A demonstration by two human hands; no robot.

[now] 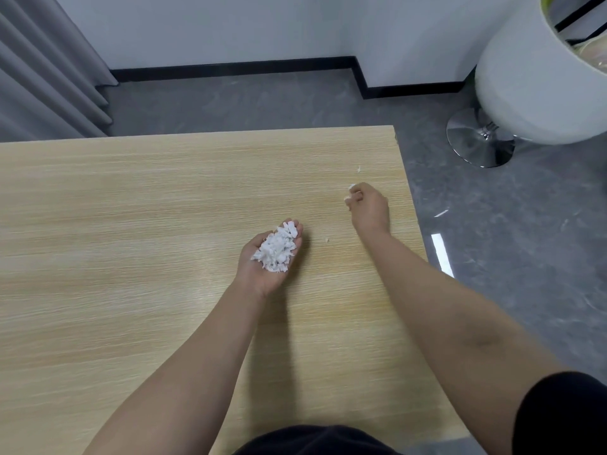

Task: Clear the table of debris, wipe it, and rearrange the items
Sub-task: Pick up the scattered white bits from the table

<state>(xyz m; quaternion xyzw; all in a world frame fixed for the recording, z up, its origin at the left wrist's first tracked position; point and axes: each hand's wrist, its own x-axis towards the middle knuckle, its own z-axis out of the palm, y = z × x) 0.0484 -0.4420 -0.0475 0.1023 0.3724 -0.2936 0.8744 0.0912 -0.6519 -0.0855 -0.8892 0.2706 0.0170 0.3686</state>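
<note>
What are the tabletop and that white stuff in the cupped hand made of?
The tabletop looks like pale wood-grain laminate: fine, even streaks and a matte finish, though it might be veneer. The white scraps in the left hand look like torn tissue or paper, with soft, ragged edges.

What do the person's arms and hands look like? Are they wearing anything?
Both arms are bare from wrist to past the elbow. The left hand and right hand wear no gloves, rings or watch. A short black sleeve covers the right upper arm.
</note>
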